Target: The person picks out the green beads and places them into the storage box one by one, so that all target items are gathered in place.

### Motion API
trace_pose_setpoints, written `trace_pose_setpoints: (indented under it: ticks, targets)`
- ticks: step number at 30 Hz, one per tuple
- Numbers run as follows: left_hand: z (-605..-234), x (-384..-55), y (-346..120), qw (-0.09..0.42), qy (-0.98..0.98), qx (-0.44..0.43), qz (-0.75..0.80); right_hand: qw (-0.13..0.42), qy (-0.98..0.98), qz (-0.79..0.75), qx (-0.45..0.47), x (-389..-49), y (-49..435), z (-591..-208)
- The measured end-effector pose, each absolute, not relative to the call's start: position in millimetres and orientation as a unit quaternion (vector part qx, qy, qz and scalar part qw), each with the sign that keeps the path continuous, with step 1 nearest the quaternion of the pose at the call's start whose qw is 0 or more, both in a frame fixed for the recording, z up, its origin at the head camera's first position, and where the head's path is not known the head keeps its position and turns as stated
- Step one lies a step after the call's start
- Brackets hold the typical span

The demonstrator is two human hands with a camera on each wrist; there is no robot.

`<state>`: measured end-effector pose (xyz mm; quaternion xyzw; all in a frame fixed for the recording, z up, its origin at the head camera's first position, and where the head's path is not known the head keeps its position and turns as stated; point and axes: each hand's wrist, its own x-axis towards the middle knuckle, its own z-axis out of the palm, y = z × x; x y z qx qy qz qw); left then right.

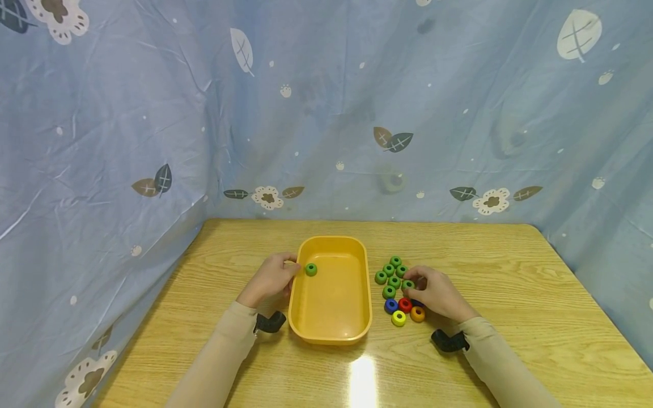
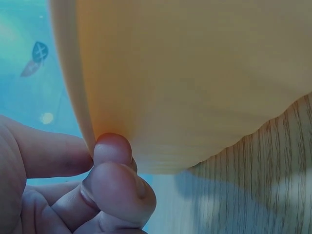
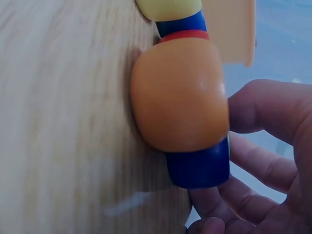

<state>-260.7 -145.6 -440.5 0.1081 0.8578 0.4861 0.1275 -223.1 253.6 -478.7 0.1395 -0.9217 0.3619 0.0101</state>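
My left hand (image 1: pixel 272 279) pinches the left wall of a yellow plastic tray (image 1: pixel 368 283); the left wrist view shows thumb and fingers at its rim. One green ring-shaped bead (image 1: pixel 311 270) lies inside the tray, near that hand. To the right of the tray, my right hand (image 1: pixel 437 290) has its thumb and index finger around a green bead (image 1: pixel 408 285) at the edge of a group of green beads (image 1: pixel 394 282). Just in front lie a red bead (image 1: pixel 405 305), a blue bead (image 1: pixel 391 306), a yellow bead (image 1: pixel 399 318) and an orange bead (image 3: pixel 180 95). Another blue bead (image 3: pixel 199 165) is partly under the right hand.
Everything stands on a light wooden table (image 1: pixel 490 255). A blue cloth (image 1: pixel 326 113) with leaf and flower prints hangs behind it and along both sides. Black wrist mounts (image 1: pixel 270 322) sit on both sleeves, low over the table.
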Motion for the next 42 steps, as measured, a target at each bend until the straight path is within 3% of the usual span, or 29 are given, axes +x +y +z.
trace_pose_setpoints:
  ticks: [42]
  targets:
    - [-441, -260, -145, 0.128, 0.866, 0.102, 0.472, 0.091, -0.869, 0.439, 0.212, -201, 225, -445]
